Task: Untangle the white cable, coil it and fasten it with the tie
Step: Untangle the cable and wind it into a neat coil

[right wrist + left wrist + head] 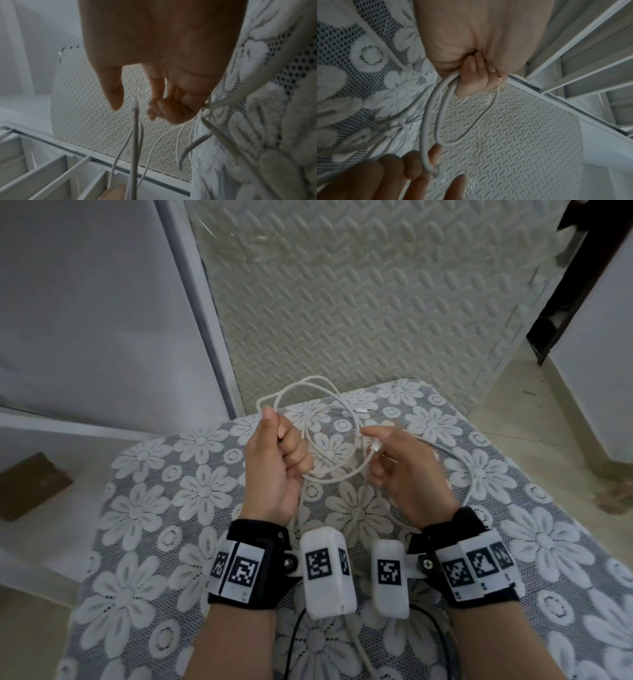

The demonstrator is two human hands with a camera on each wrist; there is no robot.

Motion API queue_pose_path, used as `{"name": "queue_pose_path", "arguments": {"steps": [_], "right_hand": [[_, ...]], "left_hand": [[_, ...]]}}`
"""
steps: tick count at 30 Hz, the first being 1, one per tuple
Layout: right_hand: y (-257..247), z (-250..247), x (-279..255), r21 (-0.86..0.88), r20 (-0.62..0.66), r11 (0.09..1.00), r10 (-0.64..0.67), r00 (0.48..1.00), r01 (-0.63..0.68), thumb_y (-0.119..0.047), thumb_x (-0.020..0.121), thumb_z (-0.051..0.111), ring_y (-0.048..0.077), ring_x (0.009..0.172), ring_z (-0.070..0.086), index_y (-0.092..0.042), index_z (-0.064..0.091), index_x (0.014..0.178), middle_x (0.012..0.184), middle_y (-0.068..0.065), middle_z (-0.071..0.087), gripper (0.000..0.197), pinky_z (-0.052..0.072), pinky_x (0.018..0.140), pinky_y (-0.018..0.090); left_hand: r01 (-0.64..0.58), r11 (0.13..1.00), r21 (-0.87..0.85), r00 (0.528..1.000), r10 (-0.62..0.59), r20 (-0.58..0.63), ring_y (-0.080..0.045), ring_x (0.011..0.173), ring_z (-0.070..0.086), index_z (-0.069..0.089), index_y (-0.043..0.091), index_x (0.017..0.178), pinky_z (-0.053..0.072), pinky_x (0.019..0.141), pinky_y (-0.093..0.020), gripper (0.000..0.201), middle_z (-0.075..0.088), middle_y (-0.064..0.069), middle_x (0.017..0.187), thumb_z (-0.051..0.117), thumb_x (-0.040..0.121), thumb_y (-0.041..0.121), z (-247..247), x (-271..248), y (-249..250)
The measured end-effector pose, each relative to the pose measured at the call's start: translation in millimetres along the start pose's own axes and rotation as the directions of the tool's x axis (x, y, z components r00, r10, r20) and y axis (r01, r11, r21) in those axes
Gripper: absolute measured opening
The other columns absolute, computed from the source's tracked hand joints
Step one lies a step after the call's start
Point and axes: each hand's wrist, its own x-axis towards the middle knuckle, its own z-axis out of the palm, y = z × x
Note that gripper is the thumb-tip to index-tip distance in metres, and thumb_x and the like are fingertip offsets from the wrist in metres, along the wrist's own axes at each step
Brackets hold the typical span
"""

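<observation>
- We are in the coiling step: our left hand point(274, 460) is curled into a fist round several turns of the white cable point(308, 419), held up above the far-left part of the table point(144, 508), which is covered by a lace cloth point(513, 542) with a flower pattern.
- The gathered loops arc out beyond the table's far edge, over the embossed floor mat point(359, 302).
- Our right hand point(404, 470) pinches the cable close to one white plug end point(376, 447), with thumb and forefinger; its other fingers are loosely curled.
- Another plug end point(362, 409) lies within the loops near the far edge.
- A slack run of cable trails from the right hand along the right side of the table and back towards the near edge, so we judge the coil is only partly made.
- We cannot make out the tie in any view.
- Next, we judge, the right hand should feed the slack into the left fist turn by turn, keeping loops even and uncrossed, then find the tie.
</observation>
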Motion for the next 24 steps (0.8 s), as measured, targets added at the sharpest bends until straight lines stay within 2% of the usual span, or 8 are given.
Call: {"name": "queue_pose_path", "arguments": {"steps": [2,4,6,9,12,17,21,24], "right_hand": [[1,-1,-1,-0.035,0.072,0.999,0.043,0.996,-0.041,-0.018,0.077,0.069,0.012,0.047,0.038,-0.003,0.061,0.098,0.059,0.001,0.049,0.027,0.033,0.043,0.020],[2,-2,-2,-0.035,0.097,0.998,0.057,0.994,-0.054,-0.011,0.074,0.074,0.009,0.043,0.041,-0.001,0.060,0.086,0.057,0.002,0.053,0.021,0.035,0.039,0.017],[2,-1,-1,-0.020,0.068,0.999,0.051,0.996,-0.050,-0.010,0.072,0.068,0.007,0.043,0.048,-0.001,0.059,0.078,0.059,0.003,0.059,0.014,0.040,0.038,0.016],[4,0,1,0.009,0.042,0.999,0.048,0.998,-0.049,-0.005,0.082,0.061,0.008,0.050,0.060,0.002,0.061,0.082,0.071,0.007,0.069,0.007,0.045,0.040,0.016],[7,1,1,-0.023,0.019,0.999,0.044,0.999,-0.044,-0.001,0.089,0.054,0.006,0.047,0.058,0.005,0.064,0.092,0.067,0.005,0.070,0.012,0.046,0.041,0.013],[7,4,1,0.006,0.061,0.999,0.039,0.997,-0.040,0.004,0.091,0.048,0.009,0.048,0.059,0.000,0.064,0.105,0.072,0.006,0.069,0.022,0.047,0.040,0.015],[3,4,1,0.121,0.112,0.991,0.039,0.993,-0.053,0.007,0.087,0.037,0.015,0.064,0.056,0.007,0.063,0.107,0.081,0.013,0.068,0.032,0.048,0.057,0.021],[2,4,1,0.170,0.105,0.985,0.009,0.994,-0.027,-0.005,0.077,0.043,0.018,0.073,0.055,0.008,0.062,0.109,0.080,0.014,0.063,0.040,0.048,0.063,0.023]], "left_hand": [[-0.023,0.999,-0.033,0.999,0.022,-0.029,-0.003,0.039,0.017,0.033,0.018,0.066,0.018,0.034,-0.016,0.041,0.023,0.010,0.047,0.029,0.103,0.036,-1,1,0],[-0.037,0.997,-0.064,0.999,0.035,-0.037,-0.003,0.039,0.018,0.032,0.018,0.066,0.018,0.034,-0.016,0.041,0.024,0.010,0.047,0.029,0.103,0.036,-2,2,1],[-0.034,0.995,-0.099,0.999,0.031,-0.029,-0.002,0.038,0.019,0.033,0.018,0.066,0.019,0.034,-0.015,0.042,0.025,0.010,0.046,0.028,0.103,0.036,-2,2,1],[0.000,0.981,-0.193,1.000,0.002,0.008,-0.002,0.036,0.022,0.034,0.017,0.064,0.020,0.033,-0.015,0.044,0.026,0.010,0.045,0.028,0.103,0.037,-1,1,1],[0.074,0.952,-0.297,0.995,-0.052,0.080,-0.001,0.035,0.023,0.038,0.018,0.060,0.021,0.032,-0.015,0.048,0.026,0.009,0.044,0.028,0.102,0.037,0,2,0],[0.101,0.985,-0.141,0.990,-0.085,0.113,-0.002,0.036,0.021,0.036,0.017,0.063,0.020,0.033,-0.015,0.046,0.026,0.009,0.045,0.027,0.103,0.037,4,2,-6],[0.084,0.993,-0.081,0.993,-0.077,0.085,-0.002,0.036,0.019,0.033,0.016,0.065,0.022,0.033,-0.015,0.043,0.024,0.009,0.046,0.027,0.103,0.035,4,3,-8],[0.072,0.997,-0.037,0.996,-0.070,0.056,-0.003,0.037,0.019,0.032,0.016,0.066,0.023,0.033,-0.015,0.042,0.024,0.009,0.047,0.027,0.103,0.035,4,3,-9]]}}
